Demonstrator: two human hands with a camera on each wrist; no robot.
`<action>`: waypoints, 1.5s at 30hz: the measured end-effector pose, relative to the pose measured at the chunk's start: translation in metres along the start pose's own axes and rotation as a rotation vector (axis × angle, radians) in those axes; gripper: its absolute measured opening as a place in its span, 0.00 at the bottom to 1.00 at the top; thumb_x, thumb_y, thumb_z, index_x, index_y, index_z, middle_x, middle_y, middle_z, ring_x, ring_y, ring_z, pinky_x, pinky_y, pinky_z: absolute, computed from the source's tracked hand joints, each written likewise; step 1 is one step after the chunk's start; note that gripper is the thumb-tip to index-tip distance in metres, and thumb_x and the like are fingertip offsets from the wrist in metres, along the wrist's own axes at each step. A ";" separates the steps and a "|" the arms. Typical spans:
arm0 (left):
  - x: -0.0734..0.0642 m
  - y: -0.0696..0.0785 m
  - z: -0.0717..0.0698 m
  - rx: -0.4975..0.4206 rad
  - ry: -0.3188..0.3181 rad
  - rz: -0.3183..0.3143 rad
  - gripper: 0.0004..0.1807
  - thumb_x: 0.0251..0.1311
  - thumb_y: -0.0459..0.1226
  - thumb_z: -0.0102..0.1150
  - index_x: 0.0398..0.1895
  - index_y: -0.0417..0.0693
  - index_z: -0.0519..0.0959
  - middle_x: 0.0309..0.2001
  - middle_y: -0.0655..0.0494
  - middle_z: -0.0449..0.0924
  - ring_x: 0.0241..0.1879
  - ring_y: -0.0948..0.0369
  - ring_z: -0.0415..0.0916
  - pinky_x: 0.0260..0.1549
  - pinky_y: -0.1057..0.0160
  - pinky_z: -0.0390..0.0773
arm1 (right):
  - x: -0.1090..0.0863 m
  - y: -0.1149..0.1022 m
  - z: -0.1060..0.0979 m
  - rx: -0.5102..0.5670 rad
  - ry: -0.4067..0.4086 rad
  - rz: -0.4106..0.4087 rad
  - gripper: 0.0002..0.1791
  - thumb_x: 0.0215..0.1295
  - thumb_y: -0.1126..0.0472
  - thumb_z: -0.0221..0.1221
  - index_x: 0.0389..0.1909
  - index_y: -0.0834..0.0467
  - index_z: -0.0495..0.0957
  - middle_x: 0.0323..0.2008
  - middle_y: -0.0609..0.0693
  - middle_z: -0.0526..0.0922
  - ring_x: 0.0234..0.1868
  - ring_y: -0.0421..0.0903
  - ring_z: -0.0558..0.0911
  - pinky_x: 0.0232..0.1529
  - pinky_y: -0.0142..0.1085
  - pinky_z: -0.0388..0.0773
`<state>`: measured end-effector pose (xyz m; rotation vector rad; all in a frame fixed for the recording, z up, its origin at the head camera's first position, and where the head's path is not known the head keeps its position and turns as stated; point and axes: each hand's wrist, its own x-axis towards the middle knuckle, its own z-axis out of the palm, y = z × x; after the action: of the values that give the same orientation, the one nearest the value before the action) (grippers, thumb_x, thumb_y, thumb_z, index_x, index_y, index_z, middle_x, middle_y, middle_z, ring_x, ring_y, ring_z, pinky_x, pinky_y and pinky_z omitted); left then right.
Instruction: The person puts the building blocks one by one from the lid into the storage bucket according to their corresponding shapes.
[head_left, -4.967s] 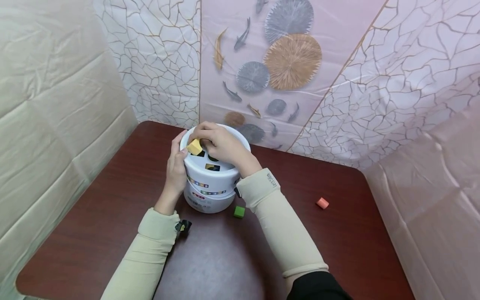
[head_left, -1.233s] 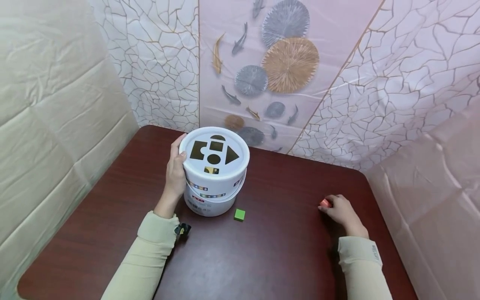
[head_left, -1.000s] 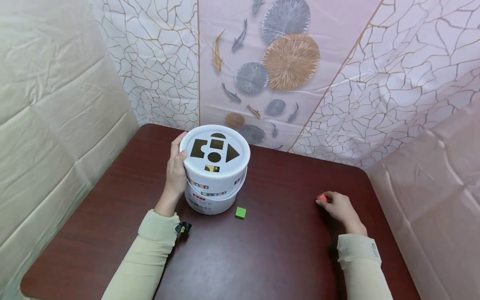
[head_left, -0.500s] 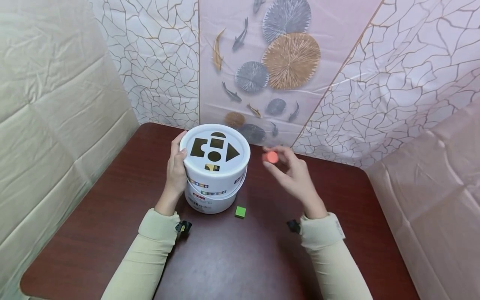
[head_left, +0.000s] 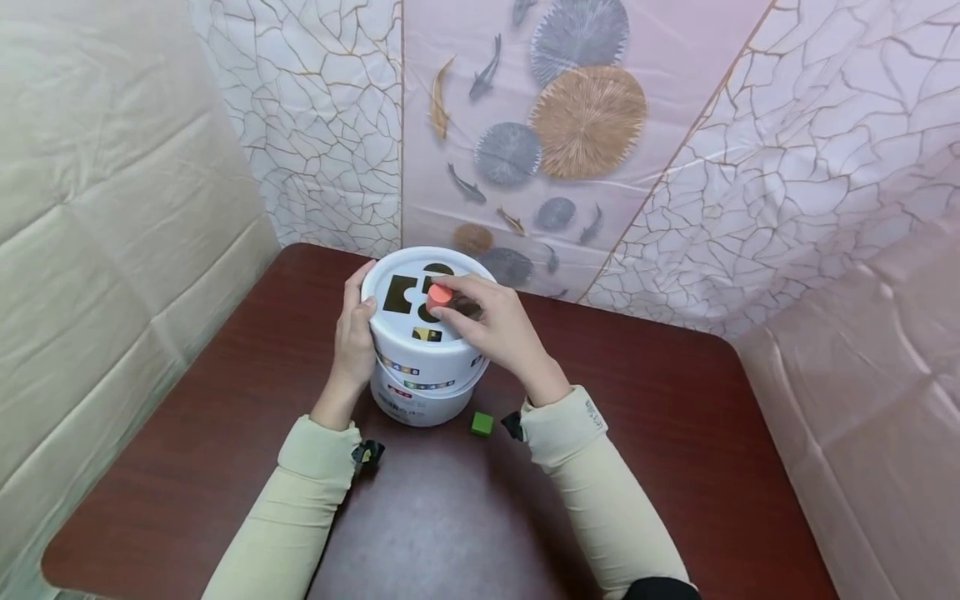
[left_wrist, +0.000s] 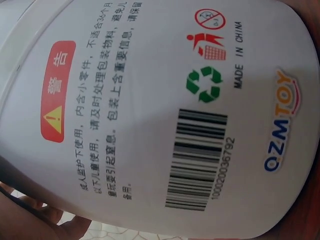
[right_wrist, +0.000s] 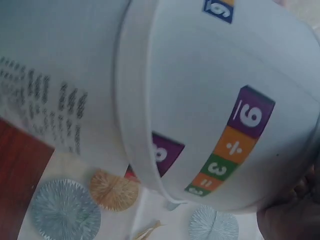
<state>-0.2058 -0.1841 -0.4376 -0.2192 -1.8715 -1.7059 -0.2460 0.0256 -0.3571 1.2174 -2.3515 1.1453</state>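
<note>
A white toy bucket (head_left: pixel 420 408) stands on the table, its lid (head_left: pixel 390 327) cut with shaped holes. My left hand (head_left: pixel 354 337) grips the bucket's left side, thumb at the lid's rim. Between thumb and fingers, my right hand (head_left: pixel 510 329) pinches a red cylinder block (head_left: pixel 438 297) over the lid, overlapping the round and square holes in the head view. The right hand covers the triangular hole. A green block (head_left: pixel 482 423) lies at the bucket's front right. The left wrist view shows the printed bucket wall (left_wrist: pixel 145 150); the right wrist view shows number stickers (right_wrist: pixel 230 145) on it.
The dark red table (head_left: pixel 637 433) has rounded corners and ends at fabric-covered walls behind and at both sides. Through the lid's lower slot, a yellow piece (head_left: pixel 422 335) shows inside. A small black wrist camera (head_left: pixel 367 454) sits at the left cuff.
My right hand first held a yellow block at the lid, then picked up the red cylinder at the table's right and carried it left over the lid. The left hand stays on the bucket.
</note>
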 end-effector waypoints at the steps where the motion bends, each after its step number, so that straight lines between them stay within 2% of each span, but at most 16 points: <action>1: 0.000 0.000 -0.001 -0.001 0.004 0.003 0.33 0.66 0.47 0.35 0.76 0.51 0.61 0.70 0.54 0.67 0.64 0.57 0.66 0.63 0.50 0.64 | 0.000 0.000 0.000 -0.001 -0.002 0.010 0.24 0.60 0.53 0.70 0.57 0.54 0.83 0.44 0.44 0.86 0.40 0.36 0.84 0.44 0.34 0.79; 4: 0.000 0.000 -0.001 -0.007 0.005 0.005 0.33 0.66 0.47 0.35 0.76 0.54 0.62 0.70 0.56 0.67 0.64 0.59 0.67 0.62 0.50 0.64 | -0.001 -0.002 0.001 -0.002 0.009 0.026 0.24 0.58 0.52 0.72 0.55 0.53 0.85 0.43 0.43 0.87 0.38 0.34 0.84 0.42 0.32 0.79; 8: 0.000 0.000 -0.001 -0.006 -0.001 0.006 0.34 0.66 0.47 0.35 0.76 0.52 0.61 0.70 0.56 0.67 0.64 0.58 0.66 0.63 0.48 0.64 | -0.002 -0.005 0.002 -0.009 0.012 0.064 0.22 0.55 0.50 0.73 0.52 0.51 0.87 0.41 0.42 0.88 0.35 0.32 0.84 0.39 0.31 0.79; 12: -0.001 0.001 -0.003 -0.008 0.008 0.000 0.35 0.66 0.48 0.35 0.76 0.49 0.60 0.70 0.55 0.67 0.64 0.57 0.66 0.62 0.47 0.64 | 0.000 -0.009 0.003 -0.050 -0.020 0.101 0.21 0.54 0.48 0.74 0.50 0.48 0.88 0.42 0.39 0.88 0.39 0.31 0.84 0.41 0.32 0.78; 16: -0.001 0.002 -0.004 -0.007 0.014 0.000 0.34 0.66 0.48 0.35 0.76 0.48 0.61 0.70 0.55 0.67 0.64 0.56 0.66 0.62 0.50 0.64 | 0.001 -0.010 0.004 -0.073 -0.024 0.071 0.15 0.57 0.50 0.72 0.45 0.47 0.90 0.41 0.37 0.88 0.45 0.31 0.83 0.47 0.32 0.77; 20: -0.001 0.001 -0.004 -0.007 0.014 0.004 0.34 0.67 0.48 0.35 0.76 0.48 0.61 0.70 0.53 0.67 0.65 0.56 0.66 0.63 0.53 0.64 | 0.000 -0.009 0.006 -0.064 -0.001 0.030 0.08 0.61 0.53 0.70 0.39 0.50 0.91 0.39 0.37 0.88 0.46 0.32 0.83 0.49 0.33 0.76; 28: -0.003 -0.002 -0.005 -0.027 0.012 0.007 0.32 0.68 0.45 0.36 0.75 0.49 0.62 0.70 0.52 0.67 0.64 0.56 0.67 0.62 0.55 0.63 | -0.009 -0.005 0.011 0.000 0.070 0.013 0.06 0.64 0.53 0.68 0.38 0.47 0.90 0.40 0.35 0.87 0.47 0.33 0.81 0.51 0.34 0.75; 31: -0.003 -0.002 -0.004 -0.028 0.014 0.012 0.32 0.67 0.46 0.37 0.75 0.51 0.62 0.70 0.53 0.68 0.64 0.56 0.67 0.62 0.56 0.63 | -0.015 -0.001 0.015 -0.016 0.104 -0.042 0.08 0.69 0.51 0.62 0.38 0.47 0.89 0.40 0.36 0.87 0.47 0.34 0.80 0.50 0.33 0.74; 35: -0.002 -0.001 -0.003 -0.029 0.012 0.019 0.32 0.67 0.45 0.37 0.75 0.53 0.63 0.70 0.52 0.68 0.65 0.56 0.67 0.63 0.56 0.63 | -0.027 0.006 0.021 -0.111 0.159 -0.194 0.17 0.77 0.53 0.49 0.44 0.50 0.88 0.45 0.41 0.87 0.51 0.40 0.79 0.56 0.38 0.70; 38: -0.001 0.000 -0.002 -0.031 0.011 0.020 0.32 0.66 0.45 0.37 0.75 0.54 0.63 0.70 0.54 0.68 0.65 0.57 0.67 0.63 0.55 0.63 | -0.040 0.010 0.024 -0.139 0.206 -0.281 0.21 0.78 0.55 0.43 0.53 0.55 0.85 0.54 0.46 0.85 0.59 0.47 0.77 0.64 0.47 0.65; 41: -0.001 0.001 -0.001 -0.030 0.011 0.016 0.32 0.66 0.45 0.36 0.75 0.55 0.63 0.69 0.55 0.68 0.65 0.59 0.67 0.63 0.55 0.63 | -0.057 0.014 0.025 -0.108 0.226 -0.291 0.23 0.78 0.56 0.43 0.63 0.60 0.77 0.64 0.51 0.78 0.67 0.55 0.72 0.70 0.53 0.58; 45: 0.000 0.001 0.000 -0.026 0.012 0.012 0.33 0.66 0.46 0.36 0.75 0.54 0.63 0.69 0.55 0.69 0.64 0.59 0.67 0.63 0.54 0.63 | -0.089 0.021 0.022 -0.054 0.172 -0.210 0.29 0.75 0.59 0.50 0.74 0.62 0.63 0.75 0.56 0.63 0.75 0.61 0.60 0.73 0.52 0.53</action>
<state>-0.2049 -0.1840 -0.4368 -0.2302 -1.8364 -1.7206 -0.2041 0.0677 -0.4304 1.2585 -2.0618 1.0649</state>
